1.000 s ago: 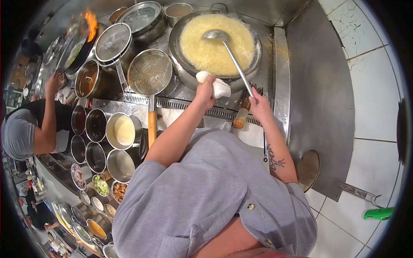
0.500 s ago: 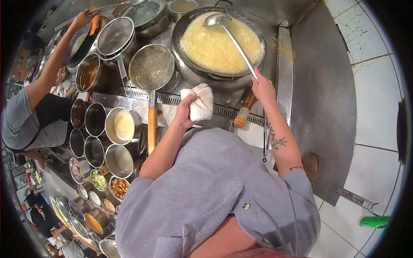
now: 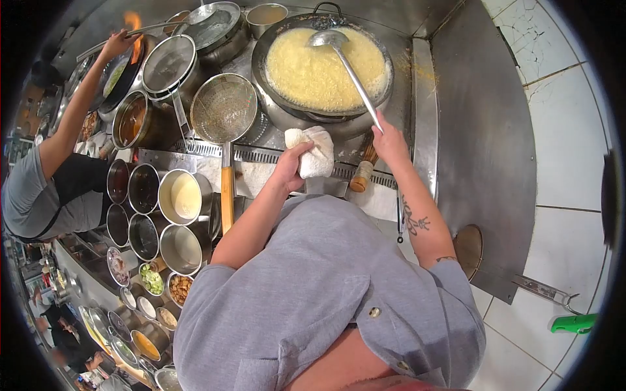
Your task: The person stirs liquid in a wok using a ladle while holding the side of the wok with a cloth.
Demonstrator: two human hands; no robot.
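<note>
My right hand (image 3: 392,142) is closed round the handle of a long metal ladle (image 3: 355,75), whose bowl rests in the bubbling yellow contents (image 3: 319,78) of a large black wok (image 3: 259,65). A folded white cloth (image 3: 316,153) is gripped in my left hand (image 3: 290,168), in front of the wok's near edge. Between my hands, a bamboo brush (image 3: 362,176) lies on the counter. Left of the cloth sits a round strainer (image 3: 223,107) with a wooden handle (image 3: 227,199).
Metal pots (image 3: 184,197) and food containers (image 3: 179,287) crowd the left side. At the far left a co-worker (image 3: 55,176) reaches over another wok (image 3: 116,78), where a flame (image 3: 134,23) rises. A metal panel (image 3: 486,137) borders the right.
My left hand and the cloth have moved slightly right, closer to my right hand. The ladle's bowl has shifted a little within the wok. The flame at the co-worker's wok has risen higher.
</note>
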